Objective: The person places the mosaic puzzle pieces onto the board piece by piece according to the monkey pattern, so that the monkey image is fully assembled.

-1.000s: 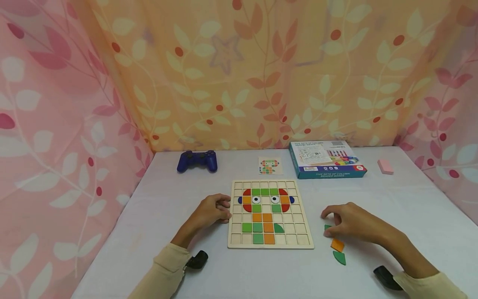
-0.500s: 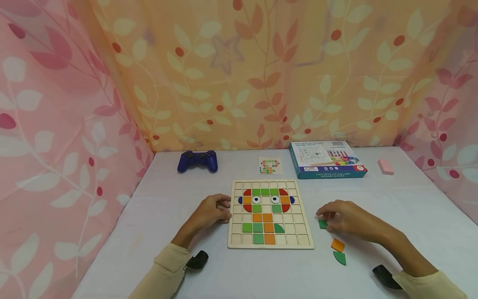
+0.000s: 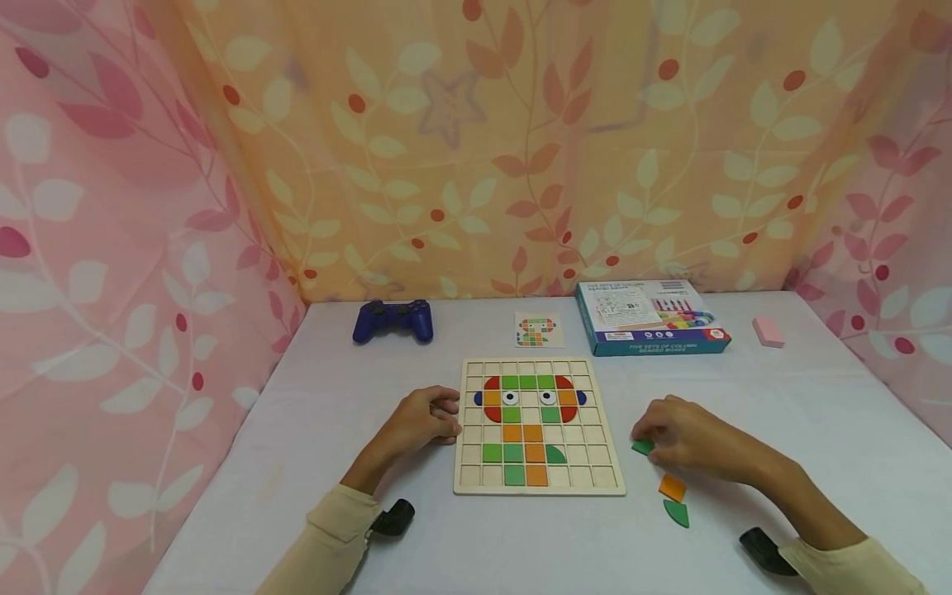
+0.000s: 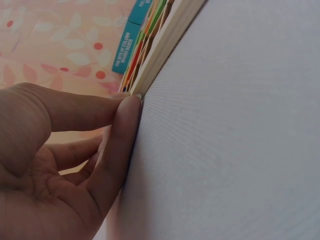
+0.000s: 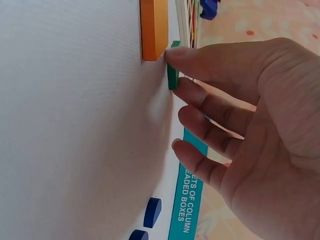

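Observation:
A square wooden grid board (image 3: pixel 591 479) lies on the white-covered table, bearing coloured tiles in a figure with two eye tiles. At its left edge my left hand (image 3: pixel 424 417) pinches the rim; the left wrist view shows thumb and index fingertip meeting at the board's side (image 4: pixel 162 45). Right of the board, my right hand (image 3: pixel 687 434) holds a green tile (image 3: pixel 643 447) between thumb and index finger, low over the cloth. In the right wrist view this green tile (image 5: pixel 173 75) stands out between the fingertips, its far part covered. The other fingers curve loosely.
Near the right hand lie an orange square tile (image 3: pixel 673 487) and a green quarter-round tile (image 3: pixel 677 513). Two blue pieces (image 5: pixel 152 212) show in the right wrist view. Behind are a pattern card (image 3: pixel 539 330), a game box (image 3: pixel 654 318), a blue game controller (image 3: pixel 392 321) and a pink block (image 3: pixel 768 331).
My right hand has shifted slightly left and its fingers have drawn in on the green tile, which has slid a little left and turned. The left hand and board have not moved.

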### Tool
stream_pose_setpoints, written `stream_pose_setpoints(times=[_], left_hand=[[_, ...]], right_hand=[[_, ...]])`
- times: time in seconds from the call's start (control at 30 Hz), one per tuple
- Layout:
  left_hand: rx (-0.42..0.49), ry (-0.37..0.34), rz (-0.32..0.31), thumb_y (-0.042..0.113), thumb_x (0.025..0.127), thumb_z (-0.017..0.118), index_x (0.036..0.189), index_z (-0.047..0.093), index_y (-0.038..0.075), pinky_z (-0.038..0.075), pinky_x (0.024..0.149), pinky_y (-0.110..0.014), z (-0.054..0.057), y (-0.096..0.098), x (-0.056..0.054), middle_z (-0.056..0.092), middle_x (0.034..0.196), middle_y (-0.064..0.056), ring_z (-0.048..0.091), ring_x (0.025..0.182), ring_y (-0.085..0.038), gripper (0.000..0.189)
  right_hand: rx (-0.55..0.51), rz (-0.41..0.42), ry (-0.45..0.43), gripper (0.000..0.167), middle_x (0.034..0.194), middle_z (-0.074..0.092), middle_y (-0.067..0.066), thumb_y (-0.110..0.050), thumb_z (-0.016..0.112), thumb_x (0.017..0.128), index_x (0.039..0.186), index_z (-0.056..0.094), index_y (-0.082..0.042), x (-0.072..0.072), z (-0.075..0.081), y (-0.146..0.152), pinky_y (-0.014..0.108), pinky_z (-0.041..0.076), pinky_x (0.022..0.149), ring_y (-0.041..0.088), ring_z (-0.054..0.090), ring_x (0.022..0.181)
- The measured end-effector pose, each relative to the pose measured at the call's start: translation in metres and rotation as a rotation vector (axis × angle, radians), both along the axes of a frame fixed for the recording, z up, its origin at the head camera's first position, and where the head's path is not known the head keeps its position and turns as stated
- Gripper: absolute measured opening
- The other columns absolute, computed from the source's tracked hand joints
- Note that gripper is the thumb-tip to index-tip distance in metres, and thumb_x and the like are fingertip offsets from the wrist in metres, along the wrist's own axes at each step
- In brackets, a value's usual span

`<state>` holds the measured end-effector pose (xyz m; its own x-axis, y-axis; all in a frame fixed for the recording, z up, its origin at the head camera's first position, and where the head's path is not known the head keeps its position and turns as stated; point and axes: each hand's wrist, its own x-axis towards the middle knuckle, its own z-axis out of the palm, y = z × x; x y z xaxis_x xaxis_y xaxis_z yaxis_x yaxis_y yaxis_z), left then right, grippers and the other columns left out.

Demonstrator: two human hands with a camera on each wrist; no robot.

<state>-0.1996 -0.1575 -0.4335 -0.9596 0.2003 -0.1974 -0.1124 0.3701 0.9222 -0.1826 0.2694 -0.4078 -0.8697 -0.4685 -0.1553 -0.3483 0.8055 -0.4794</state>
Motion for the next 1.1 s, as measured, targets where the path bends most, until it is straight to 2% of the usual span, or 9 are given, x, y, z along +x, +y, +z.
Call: stream_pose_setpoints(times=[0.1, 0.23, 0.53, 0.73, 0.97, 1.1], left_hand=[[-0.003, 0.002, 0.003, -0.008, 0.086, 0.075, 0.139, 0.061, -0.004, 0.067, 0.076, -0.031, 0.0, 0.0, 0.0, 0.065, 0.119, -0.015, 0.067, 0.093, -0.02, 0.055], [-0.007, 0.01, -0.004, -0.007, 0.086, 0.076, 0.139, 0.061, -0.005, 0.067, 0.076, -0.03, 0.001, 0.0, 0.001, 0.065, 0.12, -0.016, 0.067, 0.094, -0.02, 0.055], [-0.006, 0.004, -0.002, -0.007, 0.086, 0.077, 0.139, 0.061, -0.005, 0.067, 0.076, -0.032, 0.001, -0.001, 0.001, 0.066, 0.12, -0.016, 0.067, 0.094, -0.02, 0.056], [-0.006, 0.006, 0.005, -0.006, 0.086, 0.078, 0.139, 0.062, -0.004, 0.067, 0.076, -0.034, 0.002, -0.001, 0.001, 0.066, 0.12, -0.015, 0.068, 0.094, -0.02, 0.055], [-0.01, 0.011, -0.001, -0.007, 0.087, 0.078, 0.139, 0.062, -0.005, 0.067, 0.077, -0.033, 0.001, -0.001, 0.0, 0.066, 0.12, -0.016, 0.068, 0.094, -0.019, 0.054], [-0.018, 0.017, -0.007, -0.007, 0.087, 0.077, 0.138, 0.061, -0.005, 0.067, 0.076, -0.032, 0.0, 0.0, 0.001, 0.066, 0.119, -0.016, 0.068, 0.094, -0.019, 0.054]], right_hand=[[0.021, -0.006, 0.018, 0.026, 0.1, 0.069, -0.017, -0.023, 0.089, 0.081, 0.106, 0.082, -0.027, 0.0, 0.0, 0.0, 0.042, 0.062, 0.094, 0.016, 0.058, 0.105], [0.027, 0.004, 0.035, 0.022, 0.098, 0.068, -0.016, -0.025, 0.088, 0.083, 0.104, 0.082, -0.025, -0.001, 0.001, 0.002, 0.04, 0.062, 0.09, 0.015, 0.058, 0.102], [-0.045, 0.035, 0.083, 0.02, 0.1, 0.069, -0.016, -0.023, 0.084, 0.089, 0.108, 0.082, -0.021, -0.002, 0.005, -0.006, 0.031, 0.062, 0.088, 0.013, 0.06, 0.101], [-0.091, 0.056, 0.078, 0.019, 0.102, 0.069, -0.015, -0.022, 0.08, 0.092, 0.111, 0.082, -0.021, -0.009, 0.01, -0.026, 0.036, 0.062, 0.093, 0.015, 0.06, 0.104], [-0.116, 0.115, 0.077, 0.017, 0.102, 0.067, -0.014, -0.028, 0.081, 0.093, 0.109, 0.082, -0.024, -0.019, 0.006, -0.053, 0.032, 0.062, 0.092, 0.016, 0.058, 0.104], [-0.125, 0.169, 0.091, 0.017, 0.103, 0.067, -0.012, -0.029, 0.081, 0.094, 0.109, 0.082, -0.022, -0.023, 0.003, -0.069, 0.034, 0.06, 0.093, 0.016, 0.057, 0.104]])
